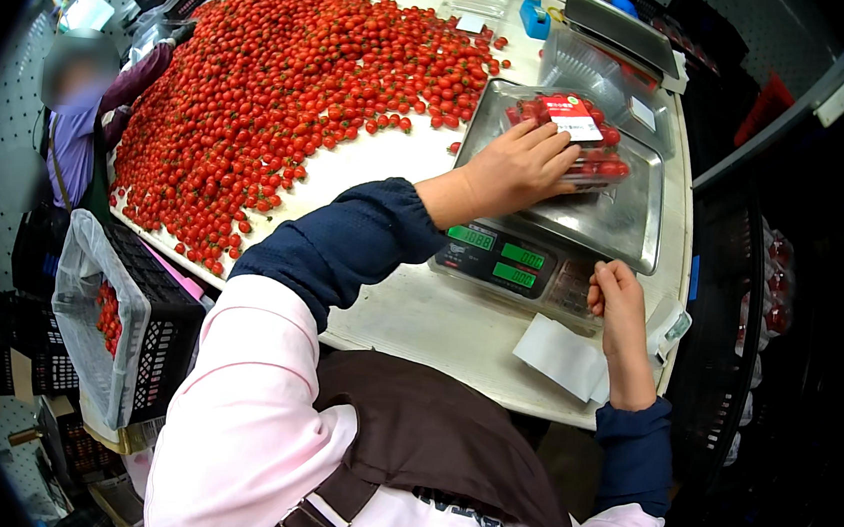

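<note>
A clear plastic box of cherry tomatoes [606, 166] with a red and white label [573, 117] sits on the steel pan [626, 229] of a digital scale [503, 261]. My left hand [517, 168] is closed over the near left side of the box, its fingers bent across the lid against the label; its thumb is hidden. By the front right corner of the scale, my right hand [619, 299] is curled, thumb against the fingers; whatever may be inside is hidden. Below it, white paper sheets [562, 356] lie at the table's front edge.
Loose cherry tomatoes [318, 74] spread over the white table [387, 316] on the left. Beyond the scale stand clear empty boxes [585, 62], a blue tape dispenser [535, 18] and another scale [623, 28]. A lined black crate [168, 352] stands left; a co-worker [82, 133] reaches in behind.
</note>
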The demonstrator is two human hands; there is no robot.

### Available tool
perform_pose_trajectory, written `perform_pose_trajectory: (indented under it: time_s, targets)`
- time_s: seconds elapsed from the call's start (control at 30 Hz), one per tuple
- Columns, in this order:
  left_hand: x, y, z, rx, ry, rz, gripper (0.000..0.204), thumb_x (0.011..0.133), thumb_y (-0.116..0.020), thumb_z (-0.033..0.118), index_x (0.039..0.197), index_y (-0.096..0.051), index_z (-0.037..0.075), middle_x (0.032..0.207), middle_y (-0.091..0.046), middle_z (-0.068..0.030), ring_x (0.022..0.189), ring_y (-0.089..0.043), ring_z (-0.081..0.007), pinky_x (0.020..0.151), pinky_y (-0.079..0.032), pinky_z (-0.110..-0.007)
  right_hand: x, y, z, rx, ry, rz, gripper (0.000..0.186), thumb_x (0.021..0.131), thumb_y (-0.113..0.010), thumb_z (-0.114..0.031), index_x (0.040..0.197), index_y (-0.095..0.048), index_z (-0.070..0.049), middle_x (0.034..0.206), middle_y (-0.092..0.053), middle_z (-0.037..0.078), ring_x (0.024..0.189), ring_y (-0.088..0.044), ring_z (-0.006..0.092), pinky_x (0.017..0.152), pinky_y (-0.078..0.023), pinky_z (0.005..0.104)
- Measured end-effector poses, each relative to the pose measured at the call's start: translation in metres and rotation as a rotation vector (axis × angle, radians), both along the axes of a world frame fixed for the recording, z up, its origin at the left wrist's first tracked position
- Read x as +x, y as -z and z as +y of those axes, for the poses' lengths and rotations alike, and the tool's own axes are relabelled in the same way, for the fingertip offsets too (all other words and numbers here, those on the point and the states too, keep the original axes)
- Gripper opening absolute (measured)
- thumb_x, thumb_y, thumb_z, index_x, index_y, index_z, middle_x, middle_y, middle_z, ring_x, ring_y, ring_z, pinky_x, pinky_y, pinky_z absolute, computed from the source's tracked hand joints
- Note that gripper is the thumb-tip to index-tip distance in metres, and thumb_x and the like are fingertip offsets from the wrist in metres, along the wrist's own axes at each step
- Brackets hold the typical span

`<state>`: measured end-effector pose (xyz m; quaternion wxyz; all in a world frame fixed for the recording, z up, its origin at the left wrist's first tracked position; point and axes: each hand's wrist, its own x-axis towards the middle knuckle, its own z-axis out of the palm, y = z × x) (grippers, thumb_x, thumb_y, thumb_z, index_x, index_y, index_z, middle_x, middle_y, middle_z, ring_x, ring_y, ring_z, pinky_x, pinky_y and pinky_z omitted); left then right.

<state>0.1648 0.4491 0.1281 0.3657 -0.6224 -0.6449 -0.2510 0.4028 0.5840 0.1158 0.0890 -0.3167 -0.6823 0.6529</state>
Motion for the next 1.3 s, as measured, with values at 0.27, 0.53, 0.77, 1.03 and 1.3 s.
perform_pose_trajectory:
  time_s: [0.27, 0.53, 0.77, 1.03, 1.3]
  targets:
    - [-0.044, -0.07, 0.022, 0.045, -0.084, -0.709, 0.035, 0.094, -0.064, 0.036, 0.091, -0.075, 0.003, 0.075, -0.07, -0.0176, 0.072, -0.07, -0.0358, 0.067, -0.055, -0.046, -0.108, -0.031, 0.029, -0.032, -0.053, 0.194, 0.023, 0.102, -0.059, -0.026, 0.085, -0.058, -0.01, 0.068, -0.055, -0.002, 0.056, -0.045, 0.0062, 0.052, -0.036, 0.0219]
    - [-0.051, -0.068, 0.021, 0.021, -0.164, -0.827, 0.033, 0.094, -0.064, 0.036, 0.1, -0.077, 0.007, 0.079, -0.073, -0.0148, 0.074, -0.072, -0.0313, 0.073, -0.056, -0.041, -0.154, -0.029, 0.042, -0.061, -0.055, -0.039, 0.034, 0.099, -0.066, -0.042, 0.098, -0.061, -0.008, 0.067, -0.057, -0.001, 0.05, -0.048, 0.0069, 0.047, -0.039, 0.0244]
    - [-0.026, -0.06, 0.02, 0.133, -0.181, -0.784, 0.037, 0.093, -0.065, 0.041, 0.097, -0.075, 0.005, 0.081, -0.073, -0.0168, 0.077, -0.071, -0.0357, 0.07, -0.056, -0.045, -0.115, -0.043, 0.061, 0.187, 0.117, 0.069, 0.049, 0.096, -0.067, -0.047, 0.109, -0.064, 0.0, 0.084, -0.066, 0.008, 0.062, -0.062, 0.012, 0.053, -0.049, 0.0245]
    - [0.056, -0.026, 0.0, 0.234, -0.062, -0.547, 0.043, 0.079, -0.076, 0.023, 0.114, -0.06, 0.004, 0.1, -0.06, -0.0157, 0.089, -0.063, -0.0348, 0.079, -0.052, -0.041, -0.133, -0.076, 0.013, -0.24, 0.013, 0.237, 0.054, 0.092, -0.07, -0.052, 0.121, -0.064, -0.007, 0.105, -0.068, 0.007, 0.096, -0.068, 0.0168, 0.073, -0.059, 0.0354]
    - [0.132, -0.01, -0.052, 0.094, 0.353, -0.701, 0.047, 0.076, -0.077, 0.012, 0.121, -0.063, 0.004, 0.137, -0.052, -0.0239, 0.123, -0.053, -0.0419, 0.101, -0.045, -0.047, -0.063, -0.036, 0.053, -0.422, 0.041, 0.327, 0.04, 0.094, -0.07, -0.028, 0.125, -0.062, -0.004, 0.116, -0.069, 0.013, 0.097, -0.071, 0.0221, 0.08, -0.06, 0.0341]
